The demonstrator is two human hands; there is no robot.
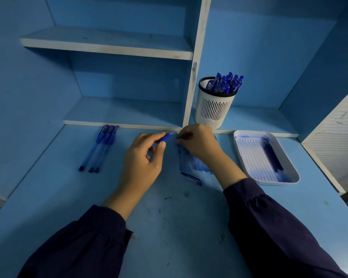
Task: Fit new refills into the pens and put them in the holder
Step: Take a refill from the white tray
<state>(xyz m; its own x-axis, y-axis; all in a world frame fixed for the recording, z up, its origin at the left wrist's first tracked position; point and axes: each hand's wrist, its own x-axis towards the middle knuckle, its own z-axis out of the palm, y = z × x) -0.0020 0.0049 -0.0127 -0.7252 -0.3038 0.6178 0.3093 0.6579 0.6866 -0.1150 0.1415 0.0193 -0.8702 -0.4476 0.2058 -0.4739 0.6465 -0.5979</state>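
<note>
In the head view, a blue pen barrel (165, 138) is pinched in the left hand (143, 157) grip above the blue tabletop (169, 227). The right hand (199, 143) is curled at its tip, and what that grip holds cannot be told. A clear refill packet (193, 165) is half hidden beneath it. Blue capped pens (227, 83) are stood in the white slotted holder (213, 109). A dark blue object (272, 155), hard to make out, is seen in the ink-stained white tray (251, 155).

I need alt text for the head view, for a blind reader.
The left hand grips a pen by its blue grip while the right hand meets its tip, fingers curled, over a blue desk. Three pens lie at left, a white holder full of pens stands behind, and an ink-stained tray sits at right.
</note>
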